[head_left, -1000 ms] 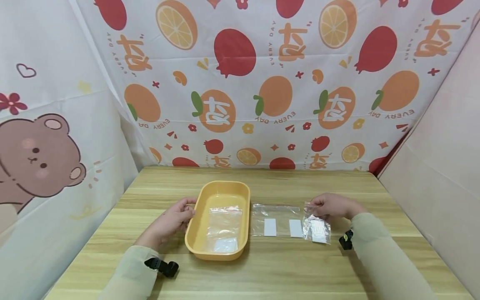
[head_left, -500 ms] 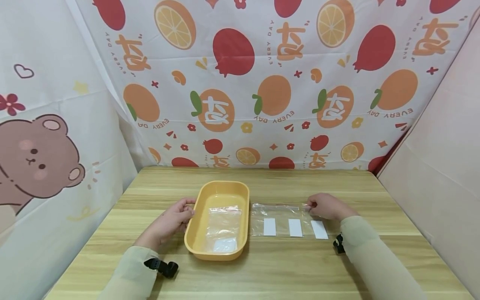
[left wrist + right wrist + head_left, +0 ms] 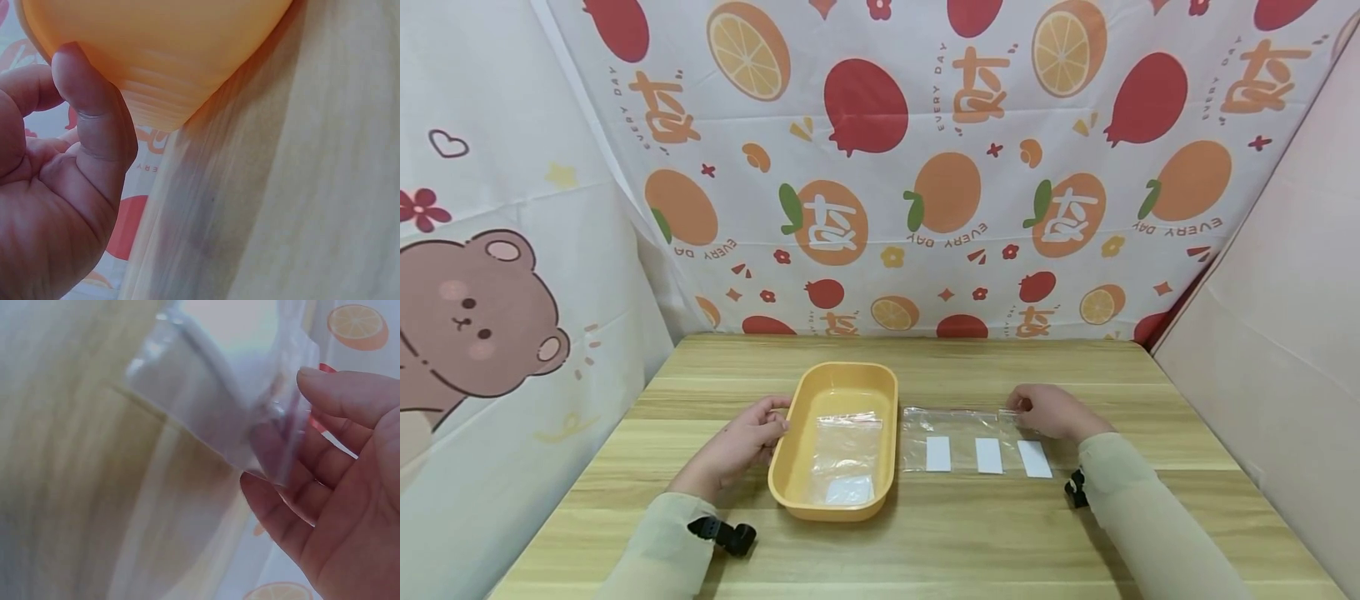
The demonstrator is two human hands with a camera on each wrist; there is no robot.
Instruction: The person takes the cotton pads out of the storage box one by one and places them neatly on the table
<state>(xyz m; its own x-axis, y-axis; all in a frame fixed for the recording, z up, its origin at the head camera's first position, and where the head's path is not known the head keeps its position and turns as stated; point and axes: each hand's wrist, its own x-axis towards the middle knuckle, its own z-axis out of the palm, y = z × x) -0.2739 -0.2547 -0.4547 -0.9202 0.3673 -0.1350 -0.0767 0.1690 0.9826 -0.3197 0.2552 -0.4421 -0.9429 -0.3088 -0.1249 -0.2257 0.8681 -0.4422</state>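
Observation:
My left hand [image 3: 748, 437] holds the left rim of a yellow plastic tray [image 3: 782, 479]; in the left wrist view the thumb [image 3: 87, 106] lies against its outer wall. Inside the tray is a clear zip bag [image 3: 847, 446] with a white piece at its bottom. To the tray's right, clear zip bags lie in a row, slightly overlapping, each with a white card: one near the tray [image 3: 938, 454], one in the middle [image 3: 988, 456], one at the right [image 3: 1034, 459]. The right hand [image 3: 1051, 412] pinches the top edge of the rightmost bag, partly hiding it.
Everything stands on a wood-grain table [image 3: 925, 550]. A fruit-print cloth [image 3: 880, 192] hangs along its back edge. A white cloth with a bear print [image 3: 482, 317] is at the left, and a pale cloth [image 3: 1277, 333] at the right.
The right hand has moved left and laid the rightmost bag flat at the end of the row, then shifted it slightly further left. The left hand and tray have stayed put.

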